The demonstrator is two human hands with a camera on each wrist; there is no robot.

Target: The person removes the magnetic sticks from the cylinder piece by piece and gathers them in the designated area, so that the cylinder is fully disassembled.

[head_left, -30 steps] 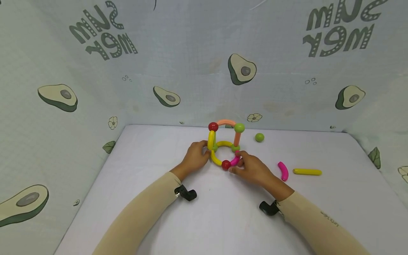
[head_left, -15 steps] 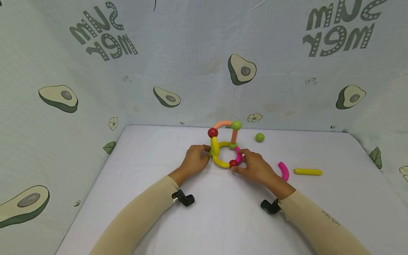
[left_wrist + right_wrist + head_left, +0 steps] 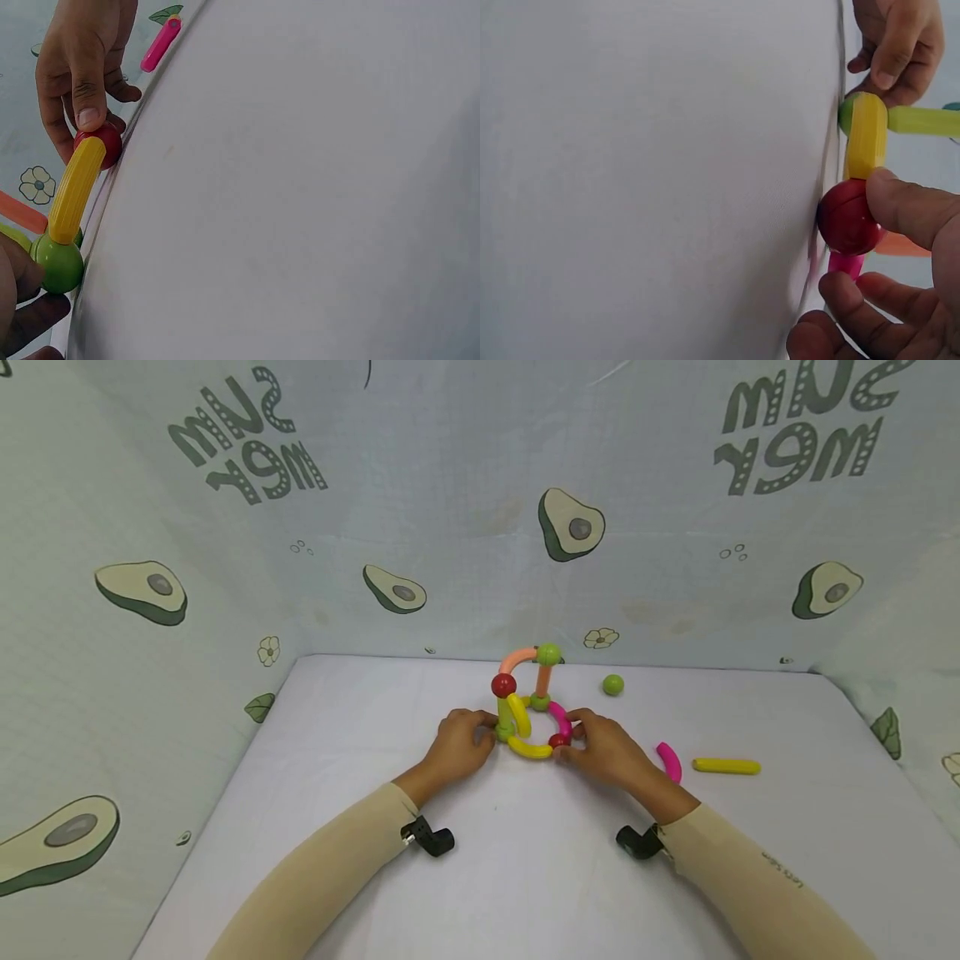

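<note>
A frame of coloured sticks and balls stands on the table in the head view, with a ring-shaped base. My left hand (image 3: pixel 459 747) pinches the base's green ball (image 3: pixel 505 732) at the left; my right hand (image 3: pixel 606 752) grips the base's red ball (image 3: pixel 558 741). Between these balls runs a curved yellow stick (image 3: pixel 529 749). A lime upright and an orange upright (image 3: pixel 543 681) carry a red ball (image 3: pixel 503 685) and a green ball (image 3: pixel 548 654), joined by an orange arc (image 3: pixel 517 658). Another yellow curve (image 3: pixel 519 714) slants down from the upper red ball. The right wrist view shows my thumb against the red ball (image 3: pixel 850 217).
A loose green ball (image 3: pixel 612 684) lies behind and right of the frame. Further right are a curved pink stick (image 3: pixel 670 762), partly behind my right wrist, and a straight yellow stick (image 3: pixel 726 766). A printed cloth (image 3: pixel 480 527) hangs behind the table.
Both hands have turned the frame, its front shifting right and its top back part left. My left hand has come slightly nearer to me, while my right hand has moved a little to the right.
</note>
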